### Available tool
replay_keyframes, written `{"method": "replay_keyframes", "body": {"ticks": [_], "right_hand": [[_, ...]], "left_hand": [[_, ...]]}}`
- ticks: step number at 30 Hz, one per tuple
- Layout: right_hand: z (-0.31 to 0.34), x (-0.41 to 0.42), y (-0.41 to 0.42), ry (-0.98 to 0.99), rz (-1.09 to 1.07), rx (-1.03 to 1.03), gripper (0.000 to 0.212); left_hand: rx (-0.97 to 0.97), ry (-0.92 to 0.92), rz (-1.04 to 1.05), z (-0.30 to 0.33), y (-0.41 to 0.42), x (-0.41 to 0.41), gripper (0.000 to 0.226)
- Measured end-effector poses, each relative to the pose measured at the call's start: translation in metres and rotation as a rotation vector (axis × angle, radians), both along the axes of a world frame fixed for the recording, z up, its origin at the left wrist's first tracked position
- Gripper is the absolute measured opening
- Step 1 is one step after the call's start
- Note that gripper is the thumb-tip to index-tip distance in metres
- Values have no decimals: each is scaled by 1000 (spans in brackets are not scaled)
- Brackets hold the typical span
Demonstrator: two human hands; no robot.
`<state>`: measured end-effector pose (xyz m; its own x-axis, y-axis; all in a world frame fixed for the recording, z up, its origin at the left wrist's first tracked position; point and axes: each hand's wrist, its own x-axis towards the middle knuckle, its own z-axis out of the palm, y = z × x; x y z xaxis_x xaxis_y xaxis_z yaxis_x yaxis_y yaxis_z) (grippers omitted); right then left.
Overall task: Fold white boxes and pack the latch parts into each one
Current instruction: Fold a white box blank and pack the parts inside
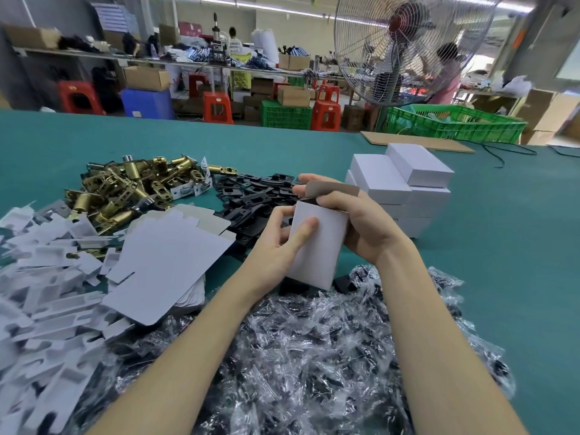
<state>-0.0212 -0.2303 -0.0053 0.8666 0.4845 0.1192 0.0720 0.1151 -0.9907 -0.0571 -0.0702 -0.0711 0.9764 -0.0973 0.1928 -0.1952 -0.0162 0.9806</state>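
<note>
Both hands hold an upright white box [317, 246] over the green table. My left hand [276, 243] grips its left side with the thumb across the front. My right hand [361, 221] grips its right side, fingers curled over the open top flap [332, 188]. Brass latch bodies [131, 186] lie in a heap at the far left. Black strike plates [251, 196] are piled behind the box. Flat white box blanks [169, 262] are stacked to the left. Bagged black parts [314, 356] in clear plastic fill the near middle.
Closed white boxes [405, 186] are stacked at the right behind my hands. White card inserts [47, 293] cover the near left. A cardboard sheet [417, 142], green crate [455, 122] and standing fan [405, 48] sit at the table's far edge. People work at benches beyond.
</note>
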Motion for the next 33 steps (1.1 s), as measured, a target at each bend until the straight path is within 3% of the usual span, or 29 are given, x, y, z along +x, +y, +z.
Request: {"method": "replay_keyframes", "body": {"ticks": [2, 4, 8, 17, 26, 33], "right_hand": [[1, 0, -1, 50, 31, -4, 31], [1, 2, 0, 81, 30, -10, 46], [-1, 3, -2, -33, -15, -146, 30], [4, 1, -8, -185, -108, -297, 24], [11, 0, -18, -201, -41, -311, 32], [19, -3, -19, -239, -10, -473, 34]], "left_hand": [[-12, -3, 5, 0, 0, 0, 43], [-24, 2, 17, 1, 0, 0, 44], [-25, 5, 35, 4, 0, -1, 47], [17, 60, -4, 7, 1, -2, 53], [-6, 144, -59, 8, 3, -2, 44], [11, 166, -59, 9, 3, -4, 43]]}}
